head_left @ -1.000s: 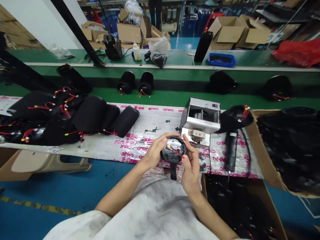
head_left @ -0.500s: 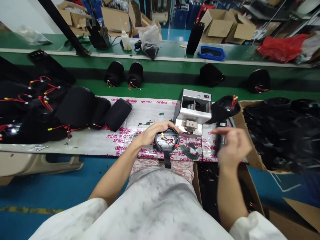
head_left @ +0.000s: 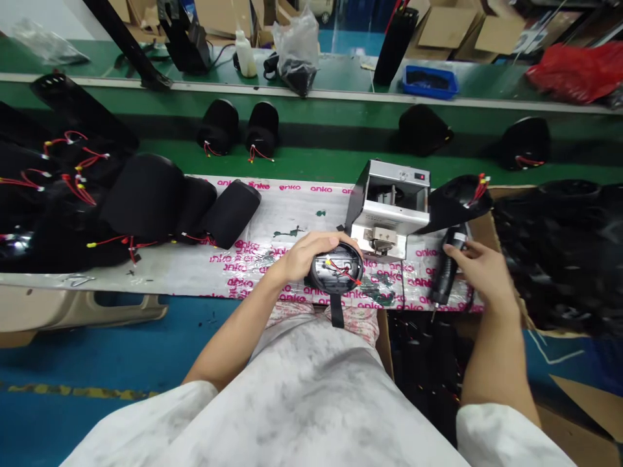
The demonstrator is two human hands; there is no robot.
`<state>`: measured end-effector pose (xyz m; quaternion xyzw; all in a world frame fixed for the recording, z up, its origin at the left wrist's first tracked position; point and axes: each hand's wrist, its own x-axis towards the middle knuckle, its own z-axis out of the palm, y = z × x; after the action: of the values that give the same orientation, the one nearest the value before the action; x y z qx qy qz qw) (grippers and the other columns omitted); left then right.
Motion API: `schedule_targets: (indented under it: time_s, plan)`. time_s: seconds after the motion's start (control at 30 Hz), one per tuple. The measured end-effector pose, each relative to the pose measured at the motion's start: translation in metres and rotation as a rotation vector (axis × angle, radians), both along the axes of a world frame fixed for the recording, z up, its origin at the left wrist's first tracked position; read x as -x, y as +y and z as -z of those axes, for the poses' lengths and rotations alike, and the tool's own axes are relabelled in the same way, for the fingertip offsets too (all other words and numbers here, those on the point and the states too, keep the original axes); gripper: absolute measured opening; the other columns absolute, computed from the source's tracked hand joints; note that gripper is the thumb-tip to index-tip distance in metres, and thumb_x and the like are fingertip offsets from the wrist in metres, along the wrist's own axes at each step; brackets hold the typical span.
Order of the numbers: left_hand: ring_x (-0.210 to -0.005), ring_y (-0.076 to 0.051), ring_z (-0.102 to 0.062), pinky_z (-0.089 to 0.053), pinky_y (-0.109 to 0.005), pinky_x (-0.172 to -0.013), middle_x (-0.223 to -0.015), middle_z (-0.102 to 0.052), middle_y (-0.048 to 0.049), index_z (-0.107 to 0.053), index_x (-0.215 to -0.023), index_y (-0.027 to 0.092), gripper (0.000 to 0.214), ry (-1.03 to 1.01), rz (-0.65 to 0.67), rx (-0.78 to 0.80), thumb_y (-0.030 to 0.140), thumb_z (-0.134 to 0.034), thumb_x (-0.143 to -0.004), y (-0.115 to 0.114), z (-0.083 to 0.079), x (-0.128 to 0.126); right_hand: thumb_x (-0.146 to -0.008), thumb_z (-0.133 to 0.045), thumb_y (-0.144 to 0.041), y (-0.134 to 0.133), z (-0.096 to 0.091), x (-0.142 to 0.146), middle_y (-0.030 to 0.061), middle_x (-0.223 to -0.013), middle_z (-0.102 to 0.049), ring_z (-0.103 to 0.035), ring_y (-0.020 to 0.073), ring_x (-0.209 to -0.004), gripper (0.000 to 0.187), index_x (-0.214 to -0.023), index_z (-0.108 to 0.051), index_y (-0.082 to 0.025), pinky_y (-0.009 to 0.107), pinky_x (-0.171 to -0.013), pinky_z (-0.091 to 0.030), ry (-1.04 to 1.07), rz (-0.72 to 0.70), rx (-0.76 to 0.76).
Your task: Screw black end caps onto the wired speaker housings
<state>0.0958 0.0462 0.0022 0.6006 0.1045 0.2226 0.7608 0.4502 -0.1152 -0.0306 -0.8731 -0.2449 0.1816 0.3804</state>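
My left hand (head_left: 309, 254) is closed over the top and left side of a black cylindrical speaker housing (head_left: 335, 275), whose round open end faces me. Red and yellow-tipped wires stick out of that end, and a black strap (head_left: 337, 311) hangs below. On the right, my right hand (head_left: 481, 269) has its thumb and fingers around the upper part of a black electric screwdriver (head_left: 444, 275); its bit points down toward the bench's front edge. A silver screw feeder (head_left: 389, 211) stands between the two hands, just beyond the housing.
Several black speaker housings (head_left: 141, 198) with red wires are heaped at left. More stand along the green ledge behind, including one speaker (head_left: 263, 126). A carton (head_left: 487, 227) of black parts borders the right side. Beyond are a blue tray (head_left: 429, 83) and a red bag (head_left: 579, 71).
My right hand, blurred above the screwdriver before, has come down around it, and the tool now leans differently. My left hand keeps the housing in nearly the same place. The view has shifted slightly.
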Motion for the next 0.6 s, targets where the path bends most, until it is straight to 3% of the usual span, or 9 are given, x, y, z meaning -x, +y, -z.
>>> schedule_targets:
  time_s: [0.1,0.2,0.27,0.33,0.4,0.43,0.5,0.53,0.6]
  plan:
    - [-0.099,-0.028,-0.077,-0.058,-0.035,-0.095,-0.109,-0.083,-0.0148,-0.084,-0.107,0.011,0.048,-0.008,-0.004,-0.013,0.049,-0.055,-0.106,0.000,0.000,0.000,-0.060,-0.087,-0.048,-0.015,-0.022,0.001,-0.0007,-0.071,-0.053,-0.047,0.0170,-0.058,0.040,-0.084,-0.063,-0.027,0.034,-0.053,-0.047,0.159,0.103,-0.289]
    - [-0.100,-0.027,-0.078,-0.058,-0.035,-0.096,-0.110,-0.084,-0.0149,-0.084,-0.108,0.011,0.048,-0.011,-0.004,-0.033,0.048,-0.053,-0.107,0.000,0.000,0.000,-0.055,-0.077,-0.054,-0.028,-0.053,0.012,-0.0002,-0.083,-0.053,-0.050,0.0164,-0.063,0.046,-0.090,-0.061,-0.030,0.029,-0.050,-0.046,0.171,0.135,-0.634]
    - [-0.100,-0.028,-0.078,-0.058,-0.035,-0.096,-0.110,-0.084,-0.0151,-0.084,-0.109,0.011,0.050,-0.002,-0.006,-0.043,0.049,-0.053,-0.107,0.000,0.000,0.000,-0.061,-0.077,-0.055,-0.030,-0.073,0.023,0.0001,-0.088,-0.054,-0.050,0.0142,-0.062,0.046,-0.097,-0.065,-0.031,0.024,-0.044,-0.046,0.302,0.061,-0.887]
    - [-0.100,-0.028,-0.077,-0.058,-0.036,-0.096,-0.109,-0.084,-0.0154,-0.084,-0.108,0.011,0.051,0.009,-0.007,-0.052,0.051,-0.053,-0.107,0.001,0.000,0.000,-0.063,-0.087,-0.048,-0.026,-0.088,0.040,-0.0045,-0.075,-0.049,-0.034,0.0072,-0.046,0.040,-0.092,-0.067,-0.027,0.018,-0.032,-0.035,0.608,-0.144,-1.054]
    - [-0.100,-0.028,-0.077,-0.057,-0.036,-0.096,-0.109,-0.083,-0.0156,-0.084,-0.108,0.011,0.051,0.022,-0.013,-0.059,0.051,-0.053,-0.107,0.000,0.000,0.001,-0.070,-0.093,-0.041,-0.019,-0.097,0.063,-0.0103,-0.064,-0.039,-0.014,0.0032,-0.037,0.035,-0.087,-0.066,-0.024,0.017,-0.024,-0.023,0.882,-0.415,-1.004]
    - [-0.100,-0.028,-0.077,-0.057,-0.036,-0.095,-0.109,-0.083,-0.0156,-0.084,-0.108,0.011,0.050,0.027,-0.018,-0.058,0.050,-0.053,-0.107,0.000,0.000,0.001,-0.082,-0.088,-0.042,-0.016,-0.100,0.076,-0.0107,-0.063,-0.039,-0.011,0.0035,-0.036,0.028,-0.090,-0.068,-0.024,0.019,-0.023,-0.021,0.908,-0.515,-0.903]
    - [-0.098,-0.028,-0.077,-0.057,-0.035,-0.091,-0.108,-0.083,-0.0156,-0.084,-0.108,0.011,0.050,0.039,-0.022,-0.050,0.049,-0.052,-0.107,0.000,0.001,0.002,-0.096,-0.077,-0.048,-0.011,-0.106,0.099,-0.0069,-0.069,-0.047,-0.027,0.0062,-0.035,0.024,-0.097,-0.070,-0.025,0.022,-0.028,-0.029,0.851,-0.682,-0.810]
    - [-0.097,-0.028,-0.076,-0.057,-0.035,-0.089,-0.108,-0.083,-0.0157,-0.084,-0.109,0.011,0.050,0.046,-0.022,-0.045,0.049,-0.052,-0.107,0.000,0.001,0.002,-0.098,-0.074,-0.053,-0.010,-0.111,0.109,-0.0052,-0.071,-0.050,-0.035,0.0082,-0.037,0.028,-0.098,-0.071,-0.025,0.023,-0.030,-0.032,0.770,-0.719,-0.838]
    - [-0.096,-0.028,-0.076,-0.057,-0.035,-0.087,-0.107,-0.083,-0.0160,-0.083,-0.110,0.011,0.050,0.054,-0.015,-0.045,0.050,-0.051,-0.108,-0.001,0.002,0.002,-0.095,-0.069,-0.073,-0.006,-0.121,0.122,-0.0041,-0.069,-0.049,-0.045,0.0117,-0.040,0.047,-0.092,-0.069,-0.027,0.026,-0.033,-0.038,0.511,-0.697,-0.916]
